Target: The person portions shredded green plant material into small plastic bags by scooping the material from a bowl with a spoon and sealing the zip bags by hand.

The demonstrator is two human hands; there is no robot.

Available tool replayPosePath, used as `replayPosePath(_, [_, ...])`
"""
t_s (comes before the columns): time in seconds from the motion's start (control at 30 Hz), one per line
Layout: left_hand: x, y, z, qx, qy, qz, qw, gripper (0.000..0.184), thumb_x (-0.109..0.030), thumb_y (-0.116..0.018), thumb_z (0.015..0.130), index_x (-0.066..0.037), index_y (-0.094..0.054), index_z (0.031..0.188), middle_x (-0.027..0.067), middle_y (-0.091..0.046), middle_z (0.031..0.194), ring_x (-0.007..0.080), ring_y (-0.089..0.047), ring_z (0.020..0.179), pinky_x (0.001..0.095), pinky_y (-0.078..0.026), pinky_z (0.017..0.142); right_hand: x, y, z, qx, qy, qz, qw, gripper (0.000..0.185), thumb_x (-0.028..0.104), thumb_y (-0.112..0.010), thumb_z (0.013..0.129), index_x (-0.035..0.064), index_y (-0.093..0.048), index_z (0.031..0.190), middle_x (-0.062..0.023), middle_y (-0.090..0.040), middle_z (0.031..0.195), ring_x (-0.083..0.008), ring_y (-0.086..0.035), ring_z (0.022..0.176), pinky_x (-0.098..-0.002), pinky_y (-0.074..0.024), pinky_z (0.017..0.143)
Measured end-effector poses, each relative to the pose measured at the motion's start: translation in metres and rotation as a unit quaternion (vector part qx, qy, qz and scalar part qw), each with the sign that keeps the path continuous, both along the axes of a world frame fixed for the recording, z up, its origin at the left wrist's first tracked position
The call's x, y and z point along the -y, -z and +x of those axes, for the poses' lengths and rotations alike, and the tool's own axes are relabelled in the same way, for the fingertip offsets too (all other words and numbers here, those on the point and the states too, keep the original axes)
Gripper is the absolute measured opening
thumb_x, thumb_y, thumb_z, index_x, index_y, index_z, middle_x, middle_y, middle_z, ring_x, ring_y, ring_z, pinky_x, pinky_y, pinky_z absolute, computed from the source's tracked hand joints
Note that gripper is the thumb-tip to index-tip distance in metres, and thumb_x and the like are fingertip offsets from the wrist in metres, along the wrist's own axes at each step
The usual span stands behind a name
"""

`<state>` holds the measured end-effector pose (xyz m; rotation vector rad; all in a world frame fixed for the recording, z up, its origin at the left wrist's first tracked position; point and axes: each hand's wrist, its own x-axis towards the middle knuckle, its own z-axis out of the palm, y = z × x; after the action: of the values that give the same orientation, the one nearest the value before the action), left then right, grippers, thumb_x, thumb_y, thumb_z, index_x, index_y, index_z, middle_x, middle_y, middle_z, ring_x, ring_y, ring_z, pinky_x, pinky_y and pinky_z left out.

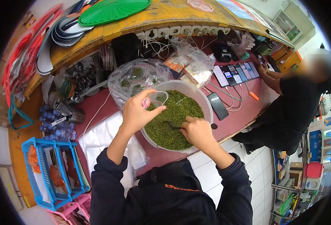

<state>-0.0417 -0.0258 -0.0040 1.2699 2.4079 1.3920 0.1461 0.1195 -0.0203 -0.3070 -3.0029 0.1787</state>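
Note:
A round translucent plastic tub (209, 112) stands in front of me, filled with finely shredded green leaves (184, 107). Over its left part, my left hand (137, 108) pinches a small clear container with a pale rim (167, 99) between thumb and fingers; whether it is a cup or a pouch is hard to tell. My right hand (199, 132) is closed on the handle of a dark spoon (168, 123), whose bowl lies in the leaves. Behind the tub on the left rests a large clear plastic bag (116, 84) with more green leaves inside.
White plastic sheets (105, 135) lie left of the tub. A black phone (218, 106) and several charging phones (233, 75) are on the right. Blue baskets (55, 172) and water bottles (56, 122) stand at left. A person in black (293, 101) works at the right end.

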Motion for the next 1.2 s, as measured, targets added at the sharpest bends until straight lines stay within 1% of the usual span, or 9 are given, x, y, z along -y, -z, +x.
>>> replayPosePath(0.17, [0.007,0.002,-0.007,0.022,-0.010,0.006,1.000,0.051,-0.021,-0.087,0.065,-0.006,-0.067,0.109,-0.0014,-0.046,0.064,0.0072,-0.045,0.060,0.0240,-0.038,0.057,-0.006,-0.015,-0.003,0.010,-0.004,-0.204,0.979,0.014,0.023,-0.076,0.074,0.0104,-0.075,0.079,-0.0060,-0.067,0.077,-0.0281,-0.067,0.073,-0.0384,-0.0528,0.063])
replayPosePath(0.4, [0.006,0.004,-0.006,0.032,0.004,-0.034,0.999,0.051,-0.027,-0.087,0.065,-0.008,-0.069,0.108,-0.0018,-0.046,0.062,0.0080,-0.046,0.058,0.0250,-0.039,0.056,-0.037,-0.060,0.017,-0.087,0.097,-0.273,0.953,0.012,0.018,-0.079,0.073,0.0081,-0.075,0.080,-0.0059,-0.066,0.075,-0.0251,-0.066,0.068,-0.0357,-0.0502,0.058])
replayPosePath(0.47, [0.000,0.003,0.000,0.025,0.032,-0.099,0.994,0.054,-0.040,-0.085,0.065,-0.008,-0.070,0.106,0.0070,-0.062,0.068,0.0244,-0.062,0.061,0.0363,-0.049,0.060,-0.035,-0.071,0.020,-0.184,0.138,-0.195,0.953,0.011,0.014,-0.080,0.073,0.0081,-0.073,0.080,-0.0046,-0.064,0.074,-0.0214,-0.064,0.063,-0.0331,-0.0488,0.055])
replayPosePath(0.7, [-0.021,-0.003,0.022,0.024,0.065,-0.070,0.995,0.055,-0.041,-0.085,0.064,-0.009,-0.071,0.106,0.0139,-0.071,0.087,0.0298,-0.069,0.078,0.0386,-0.053,0.070,-0.017,-0.060,0.015,-0.337,0.061,0.051,0.938,0.016,0.009,-0.081,0.070,0.0094,-0.069,0.080,-0.0001,-0.063,0.082,-0.0181,-0.060,0.065,-0.0296,-0.0456,0.056])
replayPosePath(0.73, [-0.022,-0.001,0.022,0.025,0.064,-0.070,0.995,0.055,-0.041,-0.085,0.064,-0.009,-0.071,0.106,0.0139,-0.071,0.087,0.0298,-0.069,0.078,0.0386,-0.053,0.070,-0.015,-0.060,0.017,-0.326,0.059,0.067,0.941,0.017,0.008,-0.080,0.069,0.0097,-0.068,0.079,0.0004,-0.062,0.083,-0.0177,-0.059,0.066,-0.0304,-0.0454,0.057])
replayPosePath(0.8, [-0.023,0.005,0.022,0.016,0.060,-0.022,0.998,0.055,-0.036,-0.089,0.060,-0.007,-0.070,0.103,0.0012,-0.053,0.062,0.0117,-0.050,0.055,0.0289,-0.041,0.054,-0.013,-0.063,0.017,-0.332,0.065,0.076,0.938,0.017,0.008,-0.080,0.068,0.0097,-0.067,0.079,0.0001,-0.061,0.082,-0.0182,-0.058,0.066,-0.0311,-0.0454,0.057])
replayPosePath(0.97, [-0.016,0.004,0.024,-0.054,0.021,-0.033,0.998,0.054,-0.036,-0.087,0.063,-0.006,-0.069,0.104,0.0042,-0.062,0.071,0.0188,-0.060,0.060,0.0310,-0.047,0.058,-0.028,-0.079,0.026,-0.332,0.095,0.071,0.936,0.017,0.009,-0.081,0.068,0.0092,-0.068,0.080,-0.0022,-0.061,0.082,-0.0209,-0.060,0.066,-0.0336,-0.0467,0.058])
replayPosePath(1.03, [-0.015,0.005,0.031,-0.099,0.000,-0.021,0.995,0.054,-0.035,-0.086,0.063,-0.007,-0.068,0.105,0.0051,-0.065,0.075,0.0220,-0.063,0.063,0.0322,-0.049,0.060,-0.029,-0.088,0.030,-0.172,0.121,-0.037,0.977,0.017,0.013,-0.081,0.069,0.0090,-0.069,0.082,-0.0040,-0.062,0.082,-0.0251,-0.062,0.070,-0.0351,-0.0490,0.061])
replayPosePath(1.2, [-0.021,0.006,0.058,-0.127,-0.023,-0.053,0.990,0.061,-0.035,-0.087,0.062,-0.011,-0.067,0.115,0.0074,-0.066,0.093,0.0247,-0.065,0.076,0.0342,-0.052,0.067,-0.012,-0.037,-0.024,-0.184,-0.030,-0.169,0.968,0.014,0.016,-0.077,0.075,0.0085,-0.070,0.084,-0.0078,-0.061,0.100,-0.0298,-0.062,0.089,-0.0405,-0.0498,0.077])
